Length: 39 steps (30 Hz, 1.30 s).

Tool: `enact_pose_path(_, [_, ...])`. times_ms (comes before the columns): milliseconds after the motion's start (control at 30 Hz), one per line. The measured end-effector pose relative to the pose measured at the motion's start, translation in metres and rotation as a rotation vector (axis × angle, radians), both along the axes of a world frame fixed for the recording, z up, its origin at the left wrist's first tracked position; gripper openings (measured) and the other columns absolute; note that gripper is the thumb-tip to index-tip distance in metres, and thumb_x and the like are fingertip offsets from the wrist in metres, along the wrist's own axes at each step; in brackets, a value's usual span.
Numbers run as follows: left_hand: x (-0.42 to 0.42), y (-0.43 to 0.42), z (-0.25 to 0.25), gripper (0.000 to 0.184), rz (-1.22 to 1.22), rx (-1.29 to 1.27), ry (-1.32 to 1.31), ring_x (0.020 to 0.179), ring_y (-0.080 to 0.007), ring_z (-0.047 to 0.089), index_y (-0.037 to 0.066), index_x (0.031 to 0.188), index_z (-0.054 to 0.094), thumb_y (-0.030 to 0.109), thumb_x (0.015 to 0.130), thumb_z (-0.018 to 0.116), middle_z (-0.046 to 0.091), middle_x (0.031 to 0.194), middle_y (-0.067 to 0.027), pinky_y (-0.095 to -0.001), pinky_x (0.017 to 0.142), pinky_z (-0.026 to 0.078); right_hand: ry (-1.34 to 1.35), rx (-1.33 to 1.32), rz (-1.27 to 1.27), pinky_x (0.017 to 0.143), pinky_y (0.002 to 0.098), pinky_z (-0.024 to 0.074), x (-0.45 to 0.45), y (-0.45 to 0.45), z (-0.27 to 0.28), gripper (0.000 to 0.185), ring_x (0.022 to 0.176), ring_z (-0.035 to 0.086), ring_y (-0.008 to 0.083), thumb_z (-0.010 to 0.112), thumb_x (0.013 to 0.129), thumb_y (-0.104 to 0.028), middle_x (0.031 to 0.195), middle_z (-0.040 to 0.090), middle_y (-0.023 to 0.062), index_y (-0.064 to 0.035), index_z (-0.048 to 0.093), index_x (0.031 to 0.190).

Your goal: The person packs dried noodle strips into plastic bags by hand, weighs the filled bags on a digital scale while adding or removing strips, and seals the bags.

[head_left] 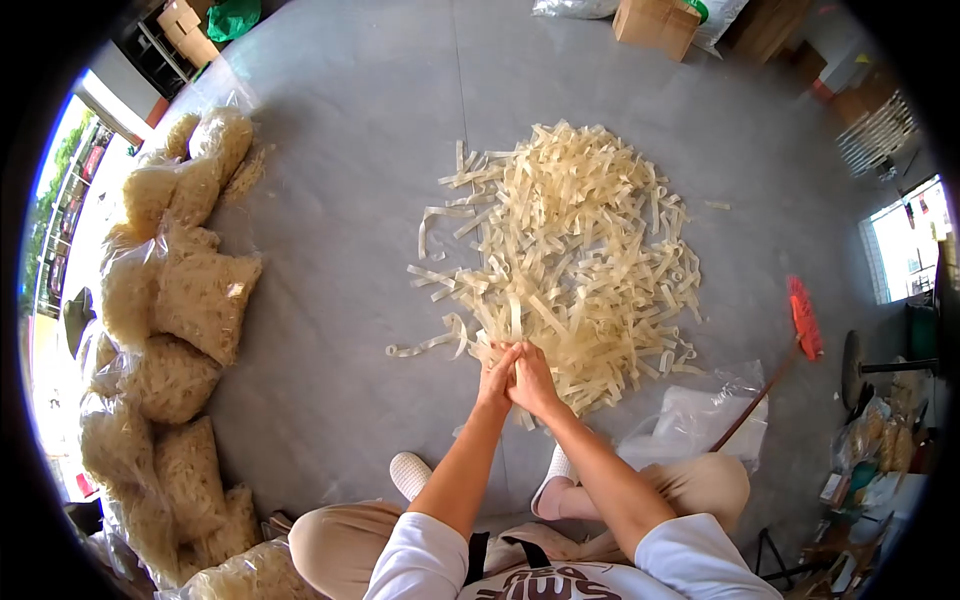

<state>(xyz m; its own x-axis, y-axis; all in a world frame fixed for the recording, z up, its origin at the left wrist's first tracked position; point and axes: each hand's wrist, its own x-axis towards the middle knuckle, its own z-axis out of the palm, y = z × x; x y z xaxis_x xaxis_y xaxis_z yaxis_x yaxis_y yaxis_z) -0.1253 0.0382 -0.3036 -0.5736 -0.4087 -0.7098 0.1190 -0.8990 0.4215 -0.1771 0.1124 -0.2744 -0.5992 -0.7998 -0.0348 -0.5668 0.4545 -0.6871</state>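
Meeting just below the middle of the head view, a person's left hand (494, 382) and right hand (534, 380) touch each other at the near edge of a large heap of pale strips (590, 240). The fingers of both hands look curled inward and drawn together; they overlap and are small here, so I cannot tell exactly what each one pinches. One strip (515, 316) stands up just beyond the hands, and whether it is gripped is unclear.

The heap lies on a smooth grey floor (330, 230), spreading away from the person and a little to the right. The strips are cream-coloured, flat and ribbon-like, some curled, with loose ones straggling from the left edge.

Down the left side runs a row of clear bags (208, 305), packed with similar pale material. Right of the heap, near its lower edge, lies a crumpled clear plastic sheet (672, 424), with the brown handle (750, 406) of a red-headed mop (803, 318) at its right.

At the bottom, the person's bent knees (335, 545) are apart, in beige trousers, with white slippers (411, 474) between them and a white shirt (665, 560) above. A cardboard box (652, 28) sits at the far edge of the floor.
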Motion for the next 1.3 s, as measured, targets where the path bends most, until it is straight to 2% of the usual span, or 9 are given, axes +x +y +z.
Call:
enact_pose_path(200, [0.010, 0.020, 0.079, 0.053, 0.090, 0.022, 0.024, 0.097, -0.0235, 0.062, 0.010, 0.122, 0.047, 0.007, 0.077, 0.074, 0.060, 0.108, -0.0086, -0.0370, 0.080, 0.053, 0.149, -0.189, 0.092, 0.101, 0.0446, 0.0335, 0.008, 0.028, 0.054, 0.089, 0.112, 0.043, 0.0382, 0.063, 0.063, -0.009, 0.121, 0.047, 0.0217, -0.0080, 0.025, 0.143])
enact_pose_path(267, [0.011, 0.025, 0.080, 0.050, 0.070, -0.045, 0.111, 0.098, -0.0245, 0.061, 0.012, 0.122, 0.048, 0.004, 0.078, 0.072, 0.061, 0.109, -0.0099, -0.0378, 0.078, 0.054, -0.249, -0.279, 0.003, 0.103, 0.0450, 0.0330, 0.007, 0.037, 0.096, 0.103, 0.121, 0.038, 0.0373, 0.066, 0.061, -0.008, 0.126, 0.043, 0.0231, -0.0052, 0.008, 0.146])
enact_pose_path(300, [0.012, 0.028, 0.087, 0.051, 0.077, -0.053, 0.117, 0.096, -0.0247, 0.062, 0.014, 0.122, 0.048, -0.002, 0.078, 0.069, 0.062, 0.109, -0.0110, -0.0387, 0.075, 0.055, -0.269, -0.237, 0.091, 0.108, 0.0430, 0.0302, 0.002, 0.043, 0.106, 0.114, 0.129, 0.033, 0.0388, 0.068, 0.061, -0.006, 0.145, 0.025, 0.0236, -0.0104, -0.006, 0.147])
enact_pose_path(467, [0.018, 0.038, 0.115, 0.049, 0.050, -0.218, 0.173, 0.090, -0.0243, 0.064, 0.013, 0.116, 0.055, -0.010, 0.074, 0.065, 0.063, 0.105, -0.0100, -0.0394, 0.072, 0.056, -0.158, -0.069, 0.144, 0.110, 0.0420, 0.0266, 0.007, 0.066, 0.159, 0.113, 0.135, 0.026, 0.0357, 0.072, 0.063, -0.010, 0.147, 0.021, 0.0242, -0.0091, -0.005, 0.147])
enact_pose_path(667, [0.037, 0.040, 0.155, 0.042, 0.009, -0.343, 0.211, 0.088, -0.0231, 0.064, 0.012, 0.110, 0.060, -0.011, 0.075, 0.062, 0.062, 0.102, -0.0083, -0.0377, 0.073, 0.056, -0.050, -0.002, 0.033, 0.109, 0.0393, 0.0297, -0.021, 0.111, 0.246, 0.075, 0.132, 0.034, 0.0316, 0.066, 0.080, -0.019, 0.144, 0.032, 0.0209, 0.0012, 0.027, 0.141])
enact_pose_path(933, [0.060, 0.027, 0.220, 0.042, 0.069, -0.304, 0.218, 0.093, -0.0241, 0.064, 0.012, 0.115, 0.058, -0.010, 0.080, 0.057, 0.062, 0.107, -0.0088, -0.0398, 0.078, 0.057, 0.157, -0.301, -0.255, 0.102, 0.0411, 0.0355, -0.080, 0.147, 0.164, 0.073, 0.129, 0.040, 0.0330, 0.066, 0.081, -0.018, 0.140, 0.036, 0.0249, -0.0053, 0.028, 0.141])
enact_pose_path(1000, [0.072, 0.021, 0.239, 0.042, 0.078, -0.310, 0.243, 0.095, -0.0240, 0.063, 0.013, 0.117, 0.057, -0.009, 0.081, 0.057, 0.061, 0.109, -0.0088, -0.0400, 0.079, 0.056, 0.079, -0.032, -0.245, 0.104, 0.0402, 0.0331, -0.082, 0.146, 0.157, 0.075, 0.130, 0.037, 0.0330, 0.065, 0.083, -0.018, 0.142, 0.034, 0.0231, -0.0077, 0.023, 0.144])
enact_pose_path(1200, [0.149, -0.020, 0.309, 0.047, 0.207, -0.415, 0.285, 0.096, -0.0221, 0.063, 0.016, 0.121, 0.056, -0.006, 0.080, 0.062, 0.060, 0.113, -0.0067, -0.0375, 0.080, 0.056, 0.202, -0.077, -0.002, 0.108, 0.0383, 0.0275, -0.113, 0.158, 0.119, 0.079, 0.133, 0.031, 0.0327, 0.065, 0.079, -0.011, 0.144, 0.031, 0.0216, -0.0027, 0.020, 0.144])
enact_pose_path(1300, [0.222, -0.047, 0.346, 0.050, 0.385, -0.524, 0.307, 0.094, -0.0221, 0.063, 0.016, 0.121, 0.056, -0.006, 0.077, 0.065, 0.061, 0.111, -0.0075, -0.0376, 0.079, 0.056, 0.134, 0.181, -0.057, 0.109, 0.0385, 0.0274, -0.094, 0.153, 0.146, 0.083, 0.133, 0.032, 0.0332, 0.066, 0.076, -0.008, 0.144, 0.031, 0.0204, -0.0035, 0.019, 0.144])
